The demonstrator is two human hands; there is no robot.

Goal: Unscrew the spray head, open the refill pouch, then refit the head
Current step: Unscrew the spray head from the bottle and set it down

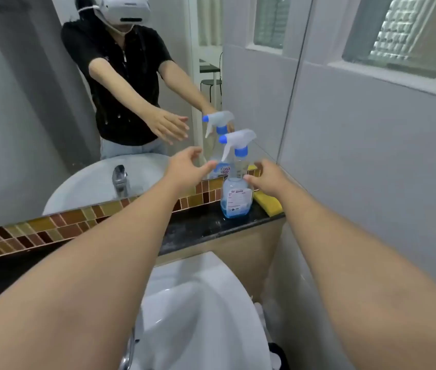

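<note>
Risk first: spray bottle [237,186] stands upright near the right end of a narrow dark ledge [190,231], right above the sink [198,311], so a clumsy reach could tip it off into the basin. Both hands are close but neither clearly touches it. Left hand [185,165] has fingers spread and relaxed, gripping nothing, just left of the bottle. Right hand [266,178] is also loose, thumb near the bottle shoulder; contact can't be confirmed. Grabbing only the spray head [238,141] with 1 hand would likely spin the whole bottle instead of loosening the collar. Bottle is clear plastic, mostly empty, with a low pool of blue liquid at the bottom and a white label. Head is white with blue nozzle and blue collar, still screwed on. Yellow sponge [269,205] sits just beside it. No refill pouch visible.
</note>
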